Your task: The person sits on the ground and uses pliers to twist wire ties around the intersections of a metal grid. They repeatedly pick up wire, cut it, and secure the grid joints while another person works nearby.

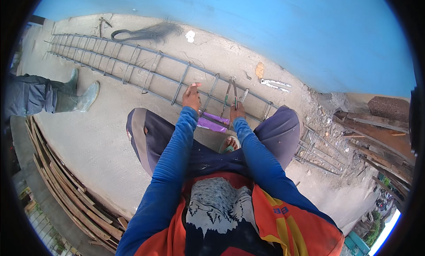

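A long rebar cage (152,72) of grey steel bars with square ties lies across the ground in front of me. My right hand (237,111) is closed around a pair of pincers (228,93), whose jaws point away from me over the near end of the cage. My left hand (191,98) hovers at the bars to the left of the pincers. Its index finger and thumb are apart, and nothing shows between them. A purple piece of material (213,123) lies under the bars between my legs, beside my sandalled foot (229,143).
Beyond the cage lie a bundle of tie wire (152,32) and white-handled pliers (275,84), along a blue wall (274,34). A person's boots (82,94) stand at left. Wooden planks (71,189) lie lower left, more boards (380,136) at right. Another bar frame (316,152) lies right of my knee.
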Demonstrator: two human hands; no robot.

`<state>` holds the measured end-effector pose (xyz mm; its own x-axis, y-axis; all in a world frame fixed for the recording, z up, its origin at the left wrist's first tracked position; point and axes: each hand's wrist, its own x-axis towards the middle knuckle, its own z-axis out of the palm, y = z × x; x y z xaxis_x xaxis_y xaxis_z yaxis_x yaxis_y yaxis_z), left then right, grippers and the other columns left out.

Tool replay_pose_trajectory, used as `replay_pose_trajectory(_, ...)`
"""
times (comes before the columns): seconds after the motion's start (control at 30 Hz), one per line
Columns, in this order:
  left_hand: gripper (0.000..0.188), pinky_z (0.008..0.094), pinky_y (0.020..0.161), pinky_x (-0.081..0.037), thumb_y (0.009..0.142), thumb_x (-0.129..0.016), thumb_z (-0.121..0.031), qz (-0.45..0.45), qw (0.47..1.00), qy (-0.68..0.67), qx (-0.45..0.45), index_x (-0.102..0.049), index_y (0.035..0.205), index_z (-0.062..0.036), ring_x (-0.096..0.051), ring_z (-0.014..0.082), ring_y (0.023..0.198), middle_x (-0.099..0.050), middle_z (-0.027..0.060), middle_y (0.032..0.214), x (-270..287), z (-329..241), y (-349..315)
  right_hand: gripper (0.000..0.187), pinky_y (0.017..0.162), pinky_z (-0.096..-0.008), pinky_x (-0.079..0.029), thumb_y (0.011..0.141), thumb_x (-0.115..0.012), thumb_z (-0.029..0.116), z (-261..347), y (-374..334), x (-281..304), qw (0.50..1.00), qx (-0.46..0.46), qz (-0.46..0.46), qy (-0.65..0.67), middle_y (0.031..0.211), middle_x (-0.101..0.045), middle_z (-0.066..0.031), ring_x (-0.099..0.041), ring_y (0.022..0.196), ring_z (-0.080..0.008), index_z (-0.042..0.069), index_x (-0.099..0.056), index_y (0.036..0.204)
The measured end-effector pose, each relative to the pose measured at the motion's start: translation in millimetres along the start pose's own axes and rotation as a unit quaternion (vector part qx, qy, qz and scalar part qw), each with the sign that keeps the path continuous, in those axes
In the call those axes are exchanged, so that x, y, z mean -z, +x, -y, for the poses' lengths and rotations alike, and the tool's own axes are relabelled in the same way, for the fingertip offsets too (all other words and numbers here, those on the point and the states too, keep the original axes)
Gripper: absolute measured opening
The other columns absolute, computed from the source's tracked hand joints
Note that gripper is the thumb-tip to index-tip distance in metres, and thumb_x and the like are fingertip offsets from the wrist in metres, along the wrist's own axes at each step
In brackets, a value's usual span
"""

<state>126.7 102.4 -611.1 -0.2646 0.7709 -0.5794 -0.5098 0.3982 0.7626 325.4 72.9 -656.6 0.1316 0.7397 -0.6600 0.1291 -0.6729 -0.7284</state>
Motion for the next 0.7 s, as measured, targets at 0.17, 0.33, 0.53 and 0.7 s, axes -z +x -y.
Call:
replay_pose_trajectory(0.17,0.021,0.0224,0.040,-0.023,0.097,-0.050,-0.025,0.063,0.995,-0.045,0.057,-0.060,0.100,-0.0073,-0.030,0.0035,0.044,-0.037,-0.0079,0.059,-12,-40,-36,0.052,0.085,-0.0427,-0.050,0.093,-0.060,0.040,47,-26,-3,0.870,0.265,-0.169,-0.379,0.115,-0.060,-0.0251,-0.061,0.100,-0.0324,0.003,-0.054,0.129)
replay_pose_trajectory(0.33,0.016,0.0225,0.041,-0.023,0.095,-0.050,-0.020,0.145,0.984,-0.057,0.089,-0.056,0.085,-0.0094,-0.031,0.0037,0.045,-0.039,-0.0078,0.059,-14,-45,-64,0.054,0.084,-0.0336,-0.050,0.093,-0.065,0.038,110,-46,-25,0.942,0.164,0.291,-0.035,0.118,-0.062,-0.0142,-0.059,0.103,-0.0204,0.002,-0.055,0.131)
replay_pose_trajectory(0.53,0.021,0.0228,0.043,-0.022,0.098,-0.053,-0.024,0.155,0.975,-0.112,0.112,-0.059,0.084,-0.0093,-0.028,0.0043,0.047,-0.037,-0.0084,0.058,4,-59,-90,0.045,0.073,-0.0236,-0.046,0.094,-0.064,0.035,130,-51,-27,0.896,0.080,0.430,0.080,0.094,-0.062,-0.0010,-0.054,0.086,-0.0085,0.003,-0.060,0.126)
replay_pose_trajectory(0.7,0.028,0.0217,0.045,-0.022,0.098,-0.057,-0.033,0.133,0.982,-0.044,0.124,-0.064,0.094,-0.0063,-0.026,0.0040,0.048,-0.034,-0.0092,0.060,16,-60,-109,0.037,0.065,-0.0242,-0.044,0.094,-0.064,0.040,128,-39,-48,0.897,-0.015,0.418,0.146,0.079,-0.052,0.0007,-0.049,0.071,-0.0096,0.005,-0.063,0.103)
